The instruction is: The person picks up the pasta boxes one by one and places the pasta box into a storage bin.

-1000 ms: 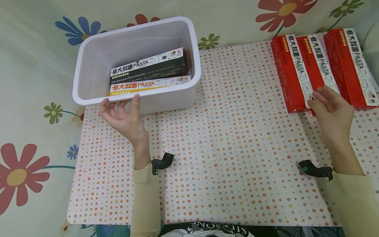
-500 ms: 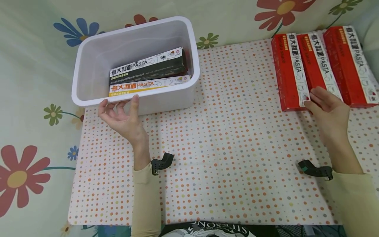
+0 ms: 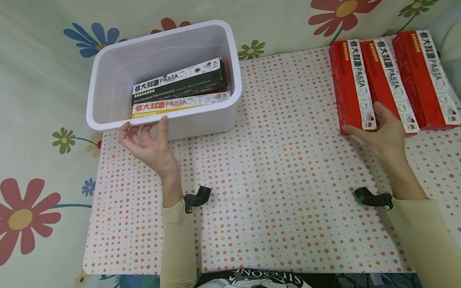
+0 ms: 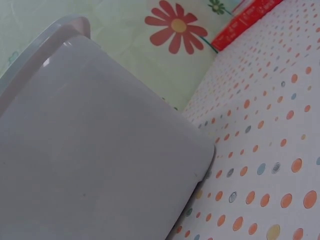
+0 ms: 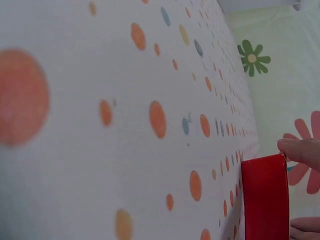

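Note:
My left hand (image 3: 151, 148) holds the front rim of a white plastic bin (image 3: 201, 120), fingers curled at the lip and thumb upright against it. Inside the bin lie a black pepper pasta box (image 3: 180, 84) and a yellow-and-white pasta box (image 3: 180, 103). At the right, my right hand (image 3: 383, 136) spans the near end of the leftmost red tomato sauce pasta box (image 3: 347, 88). Its thumb (image 5: 297, 150) touches the upper left edge of that box, while the fingers reach the other side. The box lies on the table beside two similar ones.
Another red pasta box (image 3: 389, 84) lies right beside the held one, and a third red box (image 3: 423, 80) is at the table's far right. A dotted cloth (image 3: 281, 180) covers the table. A flowered curtain (image 3: 284, 24) hangs behind and at the left.
My right hand has moved left from the middle red box to the leftmost one, its thumb now at that box's left side. The left hand stays at the bin rim.

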### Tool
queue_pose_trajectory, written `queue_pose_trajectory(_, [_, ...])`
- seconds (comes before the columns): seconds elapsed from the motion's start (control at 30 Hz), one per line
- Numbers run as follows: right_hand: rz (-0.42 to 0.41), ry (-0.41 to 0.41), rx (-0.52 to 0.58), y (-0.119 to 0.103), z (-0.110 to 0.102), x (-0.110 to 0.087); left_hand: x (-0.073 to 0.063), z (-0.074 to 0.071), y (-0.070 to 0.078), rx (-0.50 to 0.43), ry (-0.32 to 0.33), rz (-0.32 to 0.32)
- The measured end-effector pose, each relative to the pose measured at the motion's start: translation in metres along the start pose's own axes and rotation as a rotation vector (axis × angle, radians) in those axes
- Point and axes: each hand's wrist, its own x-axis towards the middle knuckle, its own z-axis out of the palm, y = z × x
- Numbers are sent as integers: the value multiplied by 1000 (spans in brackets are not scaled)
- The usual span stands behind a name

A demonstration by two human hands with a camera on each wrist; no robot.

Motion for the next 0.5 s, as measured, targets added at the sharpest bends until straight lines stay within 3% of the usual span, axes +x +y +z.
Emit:
queue_pose_trajectory(0.3, [-2,-23,40,4,2,1,0,0,1,11,8,-1])
queue_pose_trajectory(0.5, [0,10,36,11,6,-1,0,0,0,4,8,-9])
